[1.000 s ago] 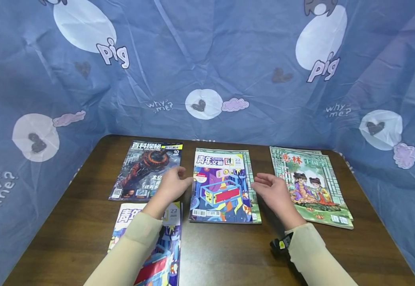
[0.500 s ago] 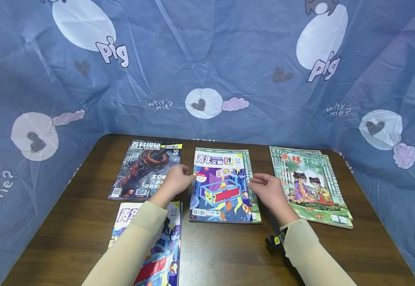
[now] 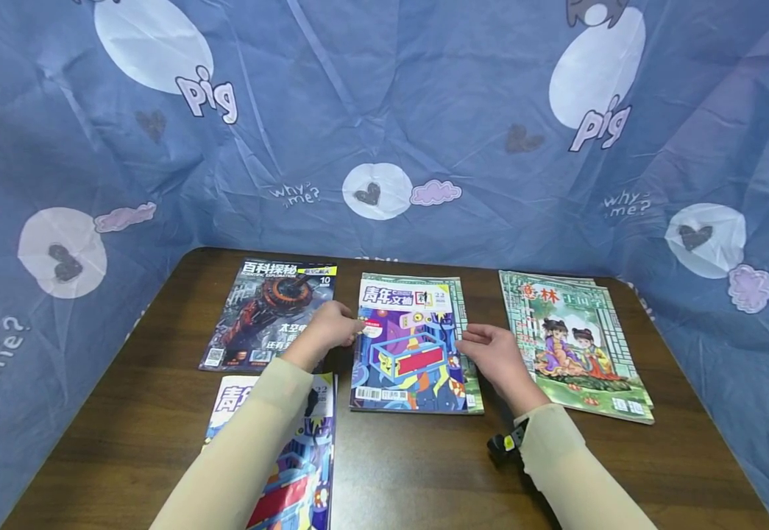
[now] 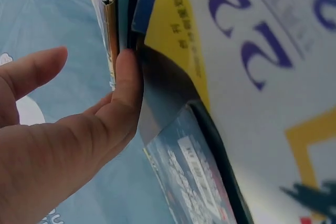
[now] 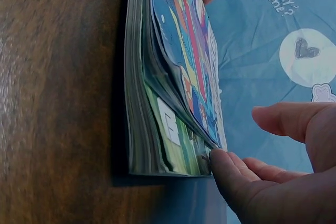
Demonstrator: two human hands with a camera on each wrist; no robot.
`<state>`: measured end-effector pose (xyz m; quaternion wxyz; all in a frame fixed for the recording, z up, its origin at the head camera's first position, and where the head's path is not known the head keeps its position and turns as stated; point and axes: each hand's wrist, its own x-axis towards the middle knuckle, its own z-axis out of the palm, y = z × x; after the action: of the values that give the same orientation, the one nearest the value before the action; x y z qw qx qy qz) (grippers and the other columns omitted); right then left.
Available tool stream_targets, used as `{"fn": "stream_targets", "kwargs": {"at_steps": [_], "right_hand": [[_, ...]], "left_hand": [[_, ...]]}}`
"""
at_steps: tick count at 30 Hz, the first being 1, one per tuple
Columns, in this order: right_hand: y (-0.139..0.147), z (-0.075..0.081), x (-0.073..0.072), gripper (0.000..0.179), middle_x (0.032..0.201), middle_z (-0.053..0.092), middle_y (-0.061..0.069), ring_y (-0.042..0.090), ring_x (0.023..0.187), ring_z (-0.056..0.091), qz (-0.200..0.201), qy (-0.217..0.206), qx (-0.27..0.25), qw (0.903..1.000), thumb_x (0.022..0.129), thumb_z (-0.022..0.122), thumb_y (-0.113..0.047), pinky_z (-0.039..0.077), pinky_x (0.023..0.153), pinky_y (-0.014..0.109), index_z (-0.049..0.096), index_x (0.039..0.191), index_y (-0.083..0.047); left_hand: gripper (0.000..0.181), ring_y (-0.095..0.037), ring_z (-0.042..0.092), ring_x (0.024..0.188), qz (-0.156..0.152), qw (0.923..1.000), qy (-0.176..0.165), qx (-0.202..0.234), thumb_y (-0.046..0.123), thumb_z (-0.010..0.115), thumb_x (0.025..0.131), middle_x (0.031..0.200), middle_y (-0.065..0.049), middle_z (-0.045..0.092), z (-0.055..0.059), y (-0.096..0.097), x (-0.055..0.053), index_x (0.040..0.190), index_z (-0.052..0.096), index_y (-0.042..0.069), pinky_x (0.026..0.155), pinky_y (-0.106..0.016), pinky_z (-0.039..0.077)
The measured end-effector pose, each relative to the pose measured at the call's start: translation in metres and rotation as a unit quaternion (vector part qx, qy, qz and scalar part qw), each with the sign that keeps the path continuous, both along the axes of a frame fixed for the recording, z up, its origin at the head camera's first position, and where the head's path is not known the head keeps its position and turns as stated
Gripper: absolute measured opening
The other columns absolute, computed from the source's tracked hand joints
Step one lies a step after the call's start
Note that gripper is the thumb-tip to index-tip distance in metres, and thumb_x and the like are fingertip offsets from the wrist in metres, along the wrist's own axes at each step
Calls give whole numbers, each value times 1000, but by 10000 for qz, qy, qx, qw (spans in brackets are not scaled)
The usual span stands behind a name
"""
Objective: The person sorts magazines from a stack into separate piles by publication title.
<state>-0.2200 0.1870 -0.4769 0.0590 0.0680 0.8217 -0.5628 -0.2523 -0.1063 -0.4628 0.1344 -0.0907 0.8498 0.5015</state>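
In the head view, a purple-and-white magazine [image 3: 410, 346] lies on top of green-covered reading matter [image 3: 473, 379] at mid-table, whose right edge shows. My left hand [image 3: 327, 331] is at the left side of this stack; in the left wrist view a fingertip [image 4: 128, 69] touches its edge and the thumb stands apart. On the opposite side is my right hand [image 3: 498, 361]. Its fingertips [image 5: 223, 163] touch the edge of the upper magazine in the right wrist view, thumb raised away. That view shows a gap between upper and lower pages near the corner.
A dark science magazine [image 3: 268, 309] lies back left, partly behind my left hand. Another purple magazine [image 3: 305, 456] is at the front left, under my left forearm. Several green magazines [image 3: 576, 346] are stacked at the right. A blue patterned cloth [image 3: 384, 110] hangs around the brown table [image 3: 417, 471].
My left hand has shifted slightly right and my right hand slightly left, both nearer the middle stack. The magazines stay almost where they were.
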Motion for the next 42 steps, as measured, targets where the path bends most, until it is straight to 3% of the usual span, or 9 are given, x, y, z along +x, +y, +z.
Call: {"fn": "stream_targets", "kwargs": {"at_steps": [3, 8, 14, 22, 28, 38, 42], "right_hand": [[-1, 0, -1, 51, 128, 63, 26, 36, 121, 61, -3, -55, 9, 10000, 93, 73, -10, 49, 101, 44, 55, 137, 11], [-3, 0, -1, 52, 129, 63, 25, 35, 122, 60, 17, -197, 15, 9998, 95, 72, -11, 49, 100, 44, 54, 138, 10], [-3, 0, -2, 52, 129, 64, 24, 34, 121, 61, 8, -280, -31, 9996, 95, 72, -11, 50, 100, 43, 54, 139, 9], [-2, 3, -1, 52, 128, 65, 24, 34, 121, 61, 128, -219, 43, 9997, 95, 72, -13, 49, 101, 45, 55, 139, 8], [-1, 3, 1, 52, 127, 65, 24, 34, 120, 61, 168, -189, 131, 9996, 95, 72, -14, 49, 101, 45, 55, 139, 9], [-1, 1, 0, 51, 125, 66, 22, 33, 117, 63, 129, -210, 206, 9995, 93, 74, -13, 50, 99, 46, 57, 137, 7], [0, 0, 1, 51, 125, 66, 22, 33, 118, 63, 194, -189, 164, 9995, 93, 73, -13, 50, 99, 45, 57, 137, 7]], "left_hand": [[44, -18, 63, 71, 134, 9991, -171, 370, 6, 69, 95, 113, -25, 60, 0, 1, -1, 129, 52, -17, 68, -30, 60], [38, -20, 60, 73, 256, 9971, -287, 654, 2, 68, 94, 111, -25, 58, -2, 0, -2, 123, 53, -17, 70, -32, 61], [30, -18, 59, 70, 237, 9957, -296, 843, 0, 67, 94, 98, -18, 58, -2, 0, -3, 118, 58, -16, 69, -34, 61], [27, -22, 60, 72, 219, 9945, -430, 925, 1, 68, 93, 97, -18, 58, 2, 0, -1, 115, 60, -13, 68, -36, 61], [28, -22, 58, 70, 225, 9895, -567, 1309, 2, 69, 92, 94, -17, 58, 0, -1, -4, 115, 57, -10, 68, -35, 60], [42, -26, 62, 77, 58, 9764, -870, 1978, -4, 64, 92, 100, -21, 60, 1, 0, -2, 128, 44, -8, 74, -43, 60], [52, -28, 65, 83, -32, 9769, -833, 1965, -8, 65, 90, 105, -23, 62, 3, 1, -1, 136, 41, -11, 77, -44, 60]]}}
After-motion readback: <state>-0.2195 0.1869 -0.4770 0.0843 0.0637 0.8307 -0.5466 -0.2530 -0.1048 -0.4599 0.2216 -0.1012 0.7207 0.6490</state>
